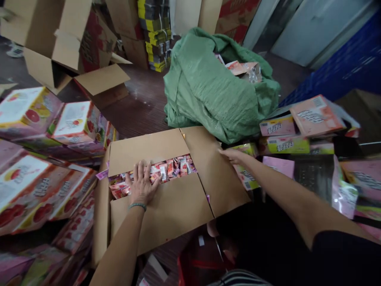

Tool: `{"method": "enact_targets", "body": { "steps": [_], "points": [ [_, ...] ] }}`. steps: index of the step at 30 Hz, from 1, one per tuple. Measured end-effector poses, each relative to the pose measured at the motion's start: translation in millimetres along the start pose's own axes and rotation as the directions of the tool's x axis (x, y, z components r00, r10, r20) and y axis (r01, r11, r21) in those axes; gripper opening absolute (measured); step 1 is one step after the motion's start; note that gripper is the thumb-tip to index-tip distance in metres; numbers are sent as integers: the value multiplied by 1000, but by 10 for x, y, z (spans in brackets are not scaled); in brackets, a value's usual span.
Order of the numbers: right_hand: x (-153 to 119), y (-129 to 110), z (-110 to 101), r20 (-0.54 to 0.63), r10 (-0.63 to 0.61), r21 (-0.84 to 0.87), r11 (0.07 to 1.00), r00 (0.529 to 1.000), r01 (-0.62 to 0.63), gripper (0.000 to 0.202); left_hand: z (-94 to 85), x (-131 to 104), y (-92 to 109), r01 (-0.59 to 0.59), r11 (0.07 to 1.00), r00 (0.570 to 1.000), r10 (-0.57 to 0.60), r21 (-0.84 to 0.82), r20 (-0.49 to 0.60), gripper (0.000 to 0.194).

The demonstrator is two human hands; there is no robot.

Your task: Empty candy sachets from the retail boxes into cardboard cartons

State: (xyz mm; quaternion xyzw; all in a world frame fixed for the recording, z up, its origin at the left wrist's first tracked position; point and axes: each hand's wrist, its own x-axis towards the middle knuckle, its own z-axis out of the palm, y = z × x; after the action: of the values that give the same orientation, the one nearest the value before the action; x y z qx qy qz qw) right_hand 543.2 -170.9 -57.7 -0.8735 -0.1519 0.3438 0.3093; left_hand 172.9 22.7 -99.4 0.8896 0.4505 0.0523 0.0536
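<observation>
A brown cardboard box (pixel 175 206) lies in front of me with its flaps nearly folded over. Through the gap between the flaps I see several small pink and red packets (pixel 171 167). My left hand (pixel 143 183) lies flat with fingers spread across the gap, pressing on the packets and the near flap. A green bracelet circles that wrist. My right hand (pixel 233 155) rests palm-down on the edge of the right flap (pixel 217 174), fingers together, holding nothing.
A green woven sack (pixel 208 87) with packets inside stands behind the box. Pink and red cartons (pixel 44 159) are piled on the left, more coloured cartons (pixel 306 123) on the right. An open cardboard box (pixel 68 43) stands at the back left. A blue crate (pixel 351 63) is at the far right.
</observation>
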Motion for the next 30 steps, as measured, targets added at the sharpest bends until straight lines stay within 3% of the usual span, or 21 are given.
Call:
{"method": "enact_targets", "body": {
  "steps": [3,5,6,8,10,11,14,18,20,23,27,29,30],
  "points": [
    [-342,-230,-338,83,38,-16,999,996,-37,24,32,-4,-6,-23,1000,1000,23,-19,-21,72],
    [-643,-410,-318,231,-88,35,996,969,82,29,50,-1,-15,-42,999,998,41,-23,-38,72],
    [-790,-501,-232,306,-202,52,979,930,196,34,57,0,-21,-46,999,998,45,-24,-41,73],
    [-1026,-666,60,378,-459,30,874,804,485,48,64,-2,-34,-45,999,998,44,-30,-39,74],
    [-1138,-780,439,339,-638,-77,714,692,696,63,62,-16,-43,-41,999,998,40,-35,-41,74],
    [-1142,-811,636,302,-686,-121,661,662,741,69,60,-27,-45,-42,998,998,41,-39,-42,73],
    [-1010,-801,1204,211,-745,-175,608,633,774,73,57,-62,-52,-60,997,997,58,-57,-46,67],
    [-828,-678,1869,346,-725,-336,497,596,800,64,96,-82,-87,-68,988,997,61,-140,-54,64],
    [-815,-615,2106,386,-698,-453,426,603,783,60,123,-97,-101,-57,978,997,46,-199,-59,64],
    [-847,-516,2271,364,-712,-540,364,601,759,61,116,-150,-60,-58,964,998,48,-259,-46,64],
    [-833,-380,2294,314,-749,-575,339,583,745,66,-45,-237,-8,-45,948,999,48,-315,1,62],
    [-806,-337,2306,295,-768,-587,324,568,742,65,-189,-348,-117,31,940,997,-51,-341,-49,57],
    [-798,-323,2313,293,-777,-589,312,556,746,65,-270,-449,-217,123,926,982,-166,-358,-94,56]
  ]
}}
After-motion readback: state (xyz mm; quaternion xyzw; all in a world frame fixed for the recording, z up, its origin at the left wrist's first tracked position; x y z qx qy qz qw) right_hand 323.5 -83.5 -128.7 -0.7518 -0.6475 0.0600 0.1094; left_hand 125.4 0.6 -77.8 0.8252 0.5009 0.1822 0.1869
